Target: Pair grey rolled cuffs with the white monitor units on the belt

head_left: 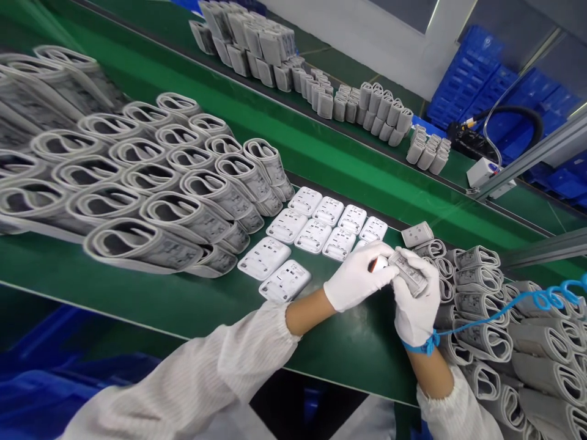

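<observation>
Two-hand hold on one gray roll; snag and nudge risks nearby

Grip: right hand (417, 299) clamped round a gray rolled cuff (408, 273), held above the green tabletop (362, 342). Left hand (360, 276) closed round a small white-and-orange item (378, 264), identity unclear, its fingertips meeting the roll's near end.

Possible faults (judgement): the roll could loosen if either hand slackens, since it is folded fabric. The blue cord (498, 315), tied at the right wrist and lying across the right-hand rolls (479, 305), could catch and topple some if that arm pulls away. The left forearm passes just beside the nearest white device (285, 280); a low sweep could shove it.

Count: hands, 2; roll held, 1; white-and-orange item, 1; blue cord, 1; white devices, 10 visible, one partly behind the left hand. Left-hand rolls (169, 244), right-hand rolls and far-shelf rolls (257, 46): many, overlapping, no reliable total. Blue crates (472, 79) beyond: several, also uncountable.
</observation>
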`<act>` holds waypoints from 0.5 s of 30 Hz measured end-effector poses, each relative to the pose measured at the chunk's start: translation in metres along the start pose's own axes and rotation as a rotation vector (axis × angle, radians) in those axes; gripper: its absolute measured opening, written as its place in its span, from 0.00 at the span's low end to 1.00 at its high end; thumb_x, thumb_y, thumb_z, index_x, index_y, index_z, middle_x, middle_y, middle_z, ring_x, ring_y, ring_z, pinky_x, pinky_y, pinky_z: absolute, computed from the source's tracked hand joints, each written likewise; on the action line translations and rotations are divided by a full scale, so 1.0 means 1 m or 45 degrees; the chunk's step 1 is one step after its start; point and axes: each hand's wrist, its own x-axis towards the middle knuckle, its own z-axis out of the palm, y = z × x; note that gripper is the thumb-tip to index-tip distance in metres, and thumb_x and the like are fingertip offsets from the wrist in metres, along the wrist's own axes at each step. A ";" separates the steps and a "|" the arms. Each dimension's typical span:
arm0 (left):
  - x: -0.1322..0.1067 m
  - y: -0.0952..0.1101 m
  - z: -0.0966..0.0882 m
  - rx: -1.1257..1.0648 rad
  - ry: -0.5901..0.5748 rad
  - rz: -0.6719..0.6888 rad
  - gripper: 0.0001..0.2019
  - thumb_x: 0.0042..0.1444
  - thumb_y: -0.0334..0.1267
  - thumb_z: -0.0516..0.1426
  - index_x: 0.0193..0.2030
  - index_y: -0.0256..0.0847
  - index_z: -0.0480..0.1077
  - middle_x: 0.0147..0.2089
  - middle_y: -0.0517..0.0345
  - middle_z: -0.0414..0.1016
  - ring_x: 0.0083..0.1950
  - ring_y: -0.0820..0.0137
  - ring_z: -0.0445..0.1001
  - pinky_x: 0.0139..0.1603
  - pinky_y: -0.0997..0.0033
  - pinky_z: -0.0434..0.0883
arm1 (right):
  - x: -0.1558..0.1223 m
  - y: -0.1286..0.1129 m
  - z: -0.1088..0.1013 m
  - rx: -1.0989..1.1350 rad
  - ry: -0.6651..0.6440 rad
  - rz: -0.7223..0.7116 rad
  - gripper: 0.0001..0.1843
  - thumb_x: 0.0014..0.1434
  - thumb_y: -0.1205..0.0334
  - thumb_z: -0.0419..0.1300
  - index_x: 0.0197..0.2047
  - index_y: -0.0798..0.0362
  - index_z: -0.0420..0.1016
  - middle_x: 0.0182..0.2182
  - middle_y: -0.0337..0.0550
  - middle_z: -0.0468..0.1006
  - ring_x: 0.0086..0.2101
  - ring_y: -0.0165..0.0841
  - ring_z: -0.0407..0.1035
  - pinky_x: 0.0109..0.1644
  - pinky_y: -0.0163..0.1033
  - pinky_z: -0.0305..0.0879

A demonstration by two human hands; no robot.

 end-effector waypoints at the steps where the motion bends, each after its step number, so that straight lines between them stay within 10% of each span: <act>1: 0.001 0.001 -0.001 -0.009 -0.012 0.000 0.05 0.63 0.37 0.61 0.43 0.41 0.77 0.47 0.53 0.81 0.51 0.59 0.78 0.57 0.57 0.75 | 0.000 0.000 0.000 0.000 0.003 -0.001 0.17 0.64 0.65 0.73 0.55 0.47 0.79 0.61 0.51 0.83 0.62 0.46 0.80 0.67 0.57 0.78; 9: 0.001 -0.002 -0.001 0.025 0.044 -0.021 0.06 0.60 0.39 0.61 0.41 0.41 0.76 0.46 0.52 0.79 0.51 0.59 0.77 0.58 0.56 0.74 | -0.002 -0.002 -0.001 -0.051 -0.017 0.049 0.20 0.64 0.64 0.74 0.58 0.46 0.79 0.64 0.50 0.81 0.64 0.47 0.78 0.72 0.61 0.74; 15: 0.007 -0.006 -0.010 -0.505 0.002 -0.490 0.16 0.61 0.51 0.64 0.44 0.39 0.75 0.29 0.64 0.67 0.28 0.73 0.65 0.29 0.72 0.63 | -0.003 -0.015 -0.004 -0.318 -0.309 0.055 0.48 0.60 0.66 0.75 0.79 0.39 0.64 0.78 0.48 0.64 0.78 0.49 0.59 0.82 0.65 0.62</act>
